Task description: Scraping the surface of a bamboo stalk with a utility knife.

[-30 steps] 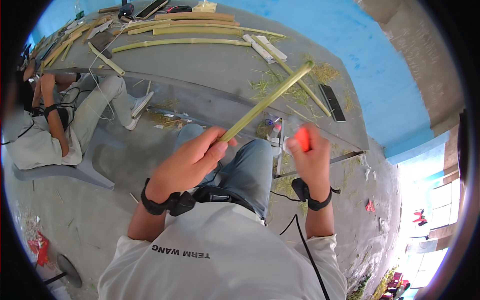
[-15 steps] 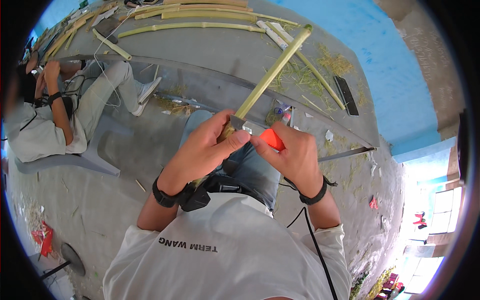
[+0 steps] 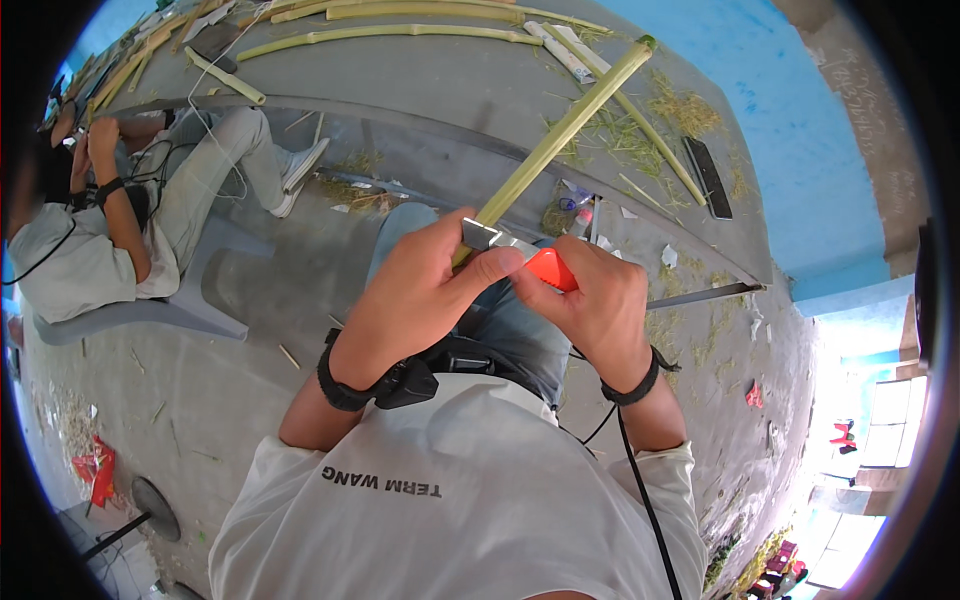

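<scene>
A pale green stalk that looks like bamboo slants up and away from my lap, its far end over the table. My left hand is closed round its near part, with the thumb reaching the blade of a knife. In my right hand is that knife, orange at the handle, gripped between thumb and fingers. Its flat metal blade lies across the stalk beside my left fingers. The stalk's lower end is hidden by my left hand and wrist.
More stalks lie along the grey table. Shavings and a dark flat bar are at its right. Another person sits at the left on a grey chair. A black cable hangs by my right arm.
The stalk's far end has shifted slightly right and up in view. My hands have moved a little to the right, both keeping their hold, and more of the blade shows.
</scene>
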Demonstrator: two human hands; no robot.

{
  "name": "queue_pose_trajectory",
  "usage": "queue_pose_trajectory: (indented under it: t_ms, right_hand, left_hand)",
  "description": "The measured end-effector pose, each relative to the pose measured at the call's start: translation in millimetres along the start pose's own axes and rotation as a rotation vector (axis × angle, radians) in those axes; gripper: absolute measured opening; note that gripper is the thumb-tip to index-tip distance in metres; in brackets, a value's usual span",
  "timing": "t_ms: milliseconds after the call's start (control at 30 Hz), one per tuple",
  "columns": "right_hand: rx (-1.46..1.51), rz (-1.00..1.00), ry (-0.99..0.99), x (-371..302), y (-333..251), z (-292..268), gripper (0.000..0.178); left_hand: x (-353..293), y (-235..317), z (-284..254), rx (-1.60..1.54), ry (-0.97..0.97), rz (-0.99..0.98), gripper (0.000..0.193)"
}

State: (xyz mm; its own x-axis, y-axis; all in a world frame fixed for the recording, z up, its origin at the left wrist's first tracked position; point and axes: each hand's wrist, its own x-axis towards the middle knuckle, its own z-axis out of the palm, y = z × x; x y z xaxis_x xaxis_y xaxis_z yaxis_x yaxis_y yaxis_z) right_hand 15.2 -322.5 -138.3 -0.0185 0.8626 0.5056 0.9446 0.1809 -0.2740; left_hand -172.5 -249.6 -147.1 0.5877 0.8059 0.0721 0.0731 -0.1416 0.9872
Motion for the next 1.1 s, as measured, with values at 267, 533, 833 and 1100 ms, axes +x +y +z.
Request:
queue_pose_trajectory:
  t_ms: [267, 533, 833, 1100]
  right_hand:
    - [-0.121, 0.067, 0.124, 9.0, 13.3, -8.2, 0.044]
    - [0.08, 0.04, -0.014, 5.1, 7.4, -8.2, 0.042]
    - [0.124, 0.066, -0.106, 4.9, 5.0, -4.1, 0.045]
    - [0.003, -0.016, 0.052, 4.5, 5.2, 2.0, 0.046]
  left_hand:
    - [-0.6, -8.0, 7.1, 0.074, 0.089, 0.02, 0.048]
    - [1.8, -9.2, 4.4, 0.044, 0.058, 0.004, 0.046]
    - [-1.9, 1.4, 3.1, -0.026, 0.037, -0.027, 0.044]
    - [0.3, -4.4, 10.0, 0.101, 0.15, 0.079, 0.048]
